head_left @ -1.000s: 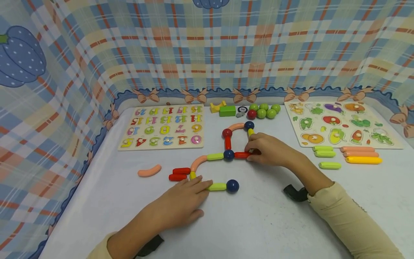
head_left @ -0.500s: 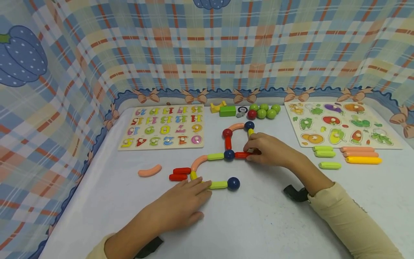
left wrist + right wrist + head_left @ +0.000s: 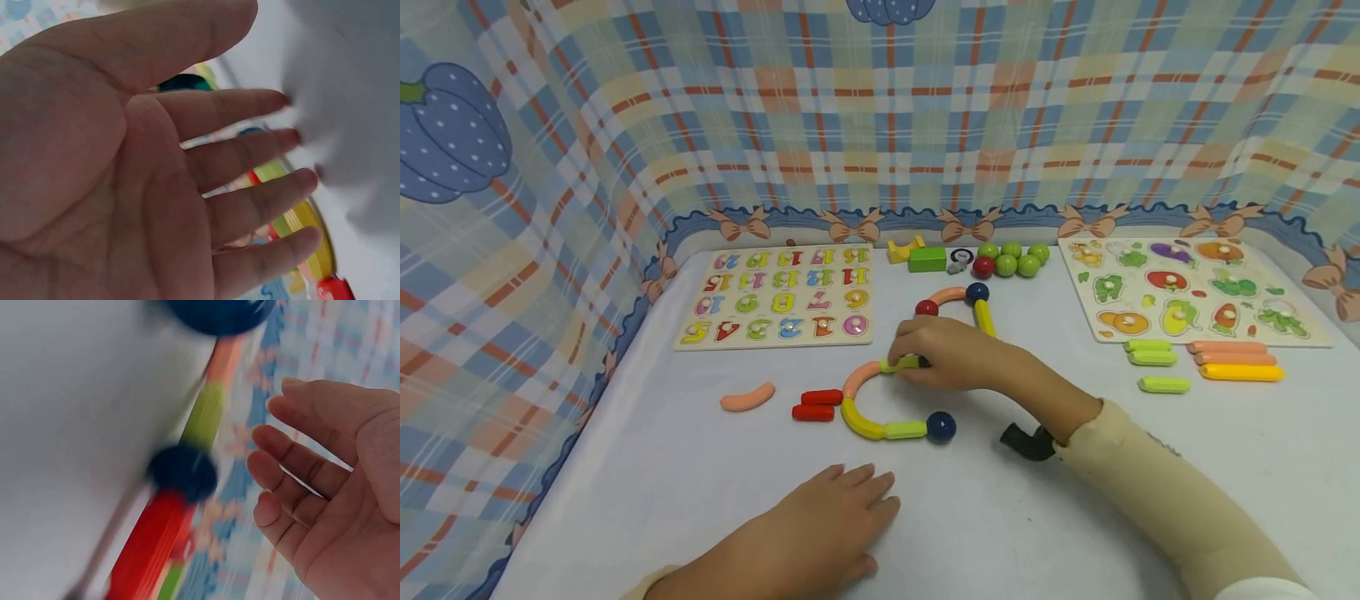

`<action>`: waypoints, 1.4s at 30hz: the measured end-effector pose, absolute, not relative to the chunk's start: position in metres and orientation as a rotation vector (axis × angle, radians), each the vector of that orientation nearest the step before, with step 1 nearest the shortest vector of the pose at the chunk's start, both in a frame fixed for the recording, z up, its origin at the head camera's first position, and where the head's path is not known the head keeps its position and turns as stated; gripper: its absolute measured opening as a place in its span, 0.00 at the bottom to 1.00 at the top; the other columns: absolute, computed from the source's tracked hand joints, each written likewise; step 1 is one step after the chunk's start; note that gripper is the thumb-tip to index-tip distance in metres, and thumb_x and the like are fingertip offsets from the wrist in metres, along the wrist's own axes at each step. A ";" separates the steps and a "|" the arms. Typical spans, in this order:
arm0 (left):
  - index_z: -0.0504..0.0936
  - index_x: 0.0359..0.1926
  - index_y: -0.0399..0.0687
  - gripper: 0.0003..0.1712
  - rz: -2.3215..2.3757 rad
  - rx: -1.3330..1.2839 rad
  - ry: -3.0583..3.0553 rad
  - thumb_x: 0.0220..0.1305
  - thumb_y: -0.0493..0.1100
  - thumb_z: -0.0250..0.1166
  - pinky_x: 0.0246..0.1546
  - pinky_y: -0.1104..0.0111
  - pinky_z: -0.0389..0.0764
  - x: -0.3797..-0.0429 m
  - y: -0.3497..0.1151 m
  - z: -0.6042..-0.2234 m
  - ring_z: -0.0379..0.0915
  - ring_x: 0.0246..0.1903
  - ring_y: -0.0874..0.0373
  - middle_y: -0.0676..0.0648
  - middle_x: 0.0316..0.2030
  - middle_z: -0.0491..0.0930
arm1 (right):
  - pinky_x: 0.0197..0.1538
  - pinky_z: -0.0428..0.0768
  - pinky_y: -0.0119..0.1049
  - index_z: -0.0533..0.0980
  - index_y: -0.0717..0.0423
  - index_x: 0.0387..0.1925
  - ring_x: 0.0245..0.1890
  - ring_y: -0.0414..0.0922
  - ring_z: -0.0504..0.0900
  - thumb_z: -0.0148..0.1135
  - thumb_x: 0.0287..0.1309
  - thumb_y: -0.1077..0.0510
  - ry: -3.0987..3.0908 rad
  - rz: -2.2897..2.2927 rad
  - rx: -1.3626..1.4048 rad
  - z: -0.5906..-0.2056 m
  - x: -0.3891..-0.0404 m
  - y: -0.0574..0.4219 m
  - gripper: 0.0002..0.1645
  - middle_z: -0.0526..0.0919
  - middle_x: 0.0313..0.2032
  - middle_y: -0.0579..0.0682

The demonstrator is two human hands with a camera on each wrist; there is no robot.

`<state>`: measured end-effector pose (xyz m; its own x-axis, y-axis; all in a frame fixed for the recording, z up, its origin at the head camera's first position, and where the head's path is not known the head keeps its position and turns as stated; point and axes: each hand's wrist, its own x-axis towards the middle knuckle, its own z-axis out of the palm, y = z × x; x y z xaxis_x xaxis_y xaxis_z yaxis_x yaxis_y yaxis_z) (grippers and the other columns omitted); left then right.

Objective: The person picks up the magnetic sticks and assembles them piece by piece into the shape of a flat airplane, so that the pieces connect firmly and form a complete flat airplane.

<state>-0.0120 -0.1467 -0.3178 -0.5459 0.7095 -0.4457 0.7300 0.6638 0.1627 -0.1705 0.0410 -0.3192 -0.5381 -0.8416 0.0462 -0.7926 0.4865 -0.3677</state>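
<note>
On the table lies a magnetic-stick chain. A yellow curved stick (image 3: 861,421) joins a light green stick (image 3: 906,429) with a blue ball (image 3: 941,427) at its end. A salmon curved stick (image 3: 861,377) leads up to another green stick (image 3: 895,364). My right hand (image 3: 958,354) hovers over that part and hides the middle ball and red sticks in the head view. In the right wrist view its fingers (image 3: 300,462) are loosely bent, apart from the red stick (image 3: 150,540) and blue ball (image 3: 182,470). My left hand (image 3: 820,533), fingers spread, holds nothing near the table's front.
Two red sticks (image 3: 817,406) and a loose salmon curved stick (image 3: 747,397) lie left of the chain. A number puzzle board (image 3: 775,339) and a vegetable puzzle board (image 3: 1210,292) stand behind. Green balls (image 3: 1006,265) sit at the back; spare sticks (image 3: 1242,372) lie right.
My right hand has left the red stick at the right and moved left over the green stick. My left hand has drawn back toward me, off the yellow curved stick.
</note>
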 end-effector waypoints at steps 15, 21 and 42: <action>0.66 0.62 0.56 0.35 0.046 1.096 2.464 0.54 0.57 0.64 0.55 0.55 0.65 -0.026 -0.159 -0.323 0.57 0.61 0.55 0.51 0.63 0.61 | 0.39 0.72 0.24 0.77 0.49 0.45 0.31 0.36 0.73 0.61 0.55 0.54 2.432 -0.268 -1.547 -0.338 -0.164 -0.062 0.14 0.78 0.31 0.39; 0.68 0.60 0.56 0.32 0.041 1.132 2.480 0.55 0.56 0.63 0.55 0.55 0.65 -0.028 -0.161 -0.322 0.59 0.60 0.55 0.51 0.61 0.64 | 0.36 0.73 0.25 0.68 0.50 0.56 0.30 0.36 0.72 0.61 0.54 0.55 2.475 -0.407 -1.406 -0.332 -0.161 -0.059 0.27 0.78 0.34 0.41; 0.78 0.48 0.50 0.20 -0.032 1.184 2.924 0.53 0.45 0.67 0.40 0.65 0.74 -0.064 -0.145 -0.329 0.72 0.42 0.59 0.52 0.40 0.78 | 0.33 0.79 0.50 0.60 0.51 0.62 0.29 0.62 0.79 0.50 0.59 0.66 1.774 -1.526 -0.539 -0.344 -0.103 0.116 0.29 0.72 0.31 0.66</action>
